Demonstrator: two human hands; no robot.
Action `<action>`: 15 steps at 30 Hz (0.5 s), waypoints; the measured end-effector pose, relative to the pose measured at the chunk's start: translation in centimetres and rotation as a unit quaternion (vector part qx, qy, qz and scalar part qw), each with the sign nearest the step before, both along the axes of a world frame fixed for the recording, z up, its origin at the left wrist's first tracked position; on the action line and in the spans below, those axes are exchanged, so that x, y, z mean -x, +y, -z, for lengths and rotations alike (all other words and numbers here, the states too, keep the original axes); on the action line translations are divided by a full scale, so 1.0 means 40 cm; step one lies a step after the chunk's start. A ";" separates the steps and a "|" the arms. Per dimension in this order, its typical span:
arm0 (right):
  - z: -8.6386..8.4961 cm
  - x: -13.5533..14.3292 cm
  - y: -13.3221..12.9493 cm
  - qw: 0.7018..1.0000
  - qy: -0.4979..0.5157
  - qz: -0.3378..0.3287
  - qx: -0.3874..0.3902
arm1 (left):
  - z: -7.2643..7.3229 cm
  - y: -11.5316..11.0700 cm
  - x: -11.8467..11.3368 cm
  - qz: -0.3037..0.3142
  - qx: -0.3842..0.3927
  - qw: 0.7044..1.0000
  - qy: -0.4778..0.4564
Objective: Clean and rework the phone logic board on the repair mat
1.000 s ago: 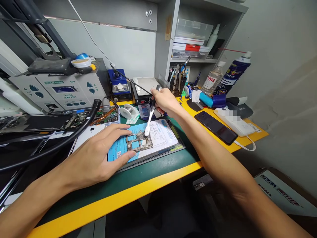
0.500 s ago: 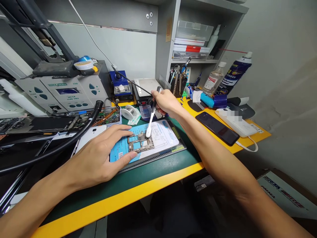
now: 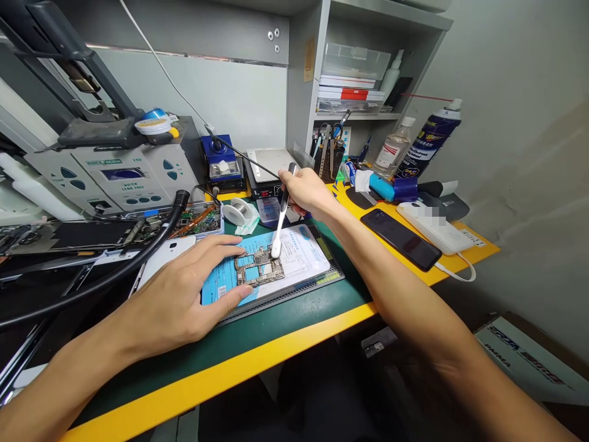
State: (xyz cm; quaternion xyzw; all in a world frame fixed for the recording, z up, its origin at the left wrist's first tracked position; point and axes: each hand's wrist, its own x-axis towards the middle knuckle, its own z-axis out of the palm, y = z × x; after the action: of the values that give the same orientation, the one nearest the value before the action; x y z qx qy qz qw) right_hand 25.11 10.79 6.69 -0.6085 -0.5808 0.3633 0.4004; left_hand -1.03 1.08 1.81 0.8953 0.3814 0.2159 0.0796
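Note:
A phone circuit board [image 3: 258, 272] lies on a blue and white flat box [image 3: 304, 248], which rests on a dark mat-like piece on the green mat. My left hand [image 3: 193, 285] is spread over the box's left side, thumb and fingertips at the board's left edges. In my right hand [image 3: 306, 191] is a toothbrush [image 3: 282, 215] with a dark and white handle, held near its upper end. Its white head touches the board's upper right part. A thin dark rod or cable also meets my right hand.
Left stands a soldering station [image 3: 124, 175] with a black hose [image 3: 156, 242] curving beside my left arm. Right are a black phone [image 3: 401, 238], a white power bank [image 3: 435, 227], a clear bottle [image 3: 394, 147] and a spray can [image 3: 427, 141]. A solder spool [image 3: 235, 212] sits behind the box.
The whole view has shifted slightly. The brush head stays on the board in nearly the same place, and both hands keep their positions.

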 end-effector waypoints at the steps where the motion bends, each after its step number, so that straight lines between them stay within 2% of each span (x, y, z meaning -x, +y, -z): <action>1: 0.000 0.000 0.000 1.000 0.002 0.000 0.000 | -0.001 -0.001 0.000 -0.001 0.004 1.000 0.000; 8: -0.002 -0.007 0.000 1.000 0.015 0.000 0.000 | -0.003 -0.003 0.001 -0.002 0.006 1.000 0.001; 15: -0.032 0.010 -0.029 0.999 0.043 -0.018 0.006 | -0.009 -0.006 -0.006 0.003 0.036 0.999 -0.026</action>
State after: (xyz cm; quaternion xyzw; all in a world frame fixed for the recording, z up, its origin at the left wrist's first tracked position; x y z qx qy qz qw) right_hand 24.73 9.64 7.96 -0.5842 -0.5718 0.4001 0.4143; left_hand -0.81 0.83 2.16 0.8871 0.3839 0.2253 0.1224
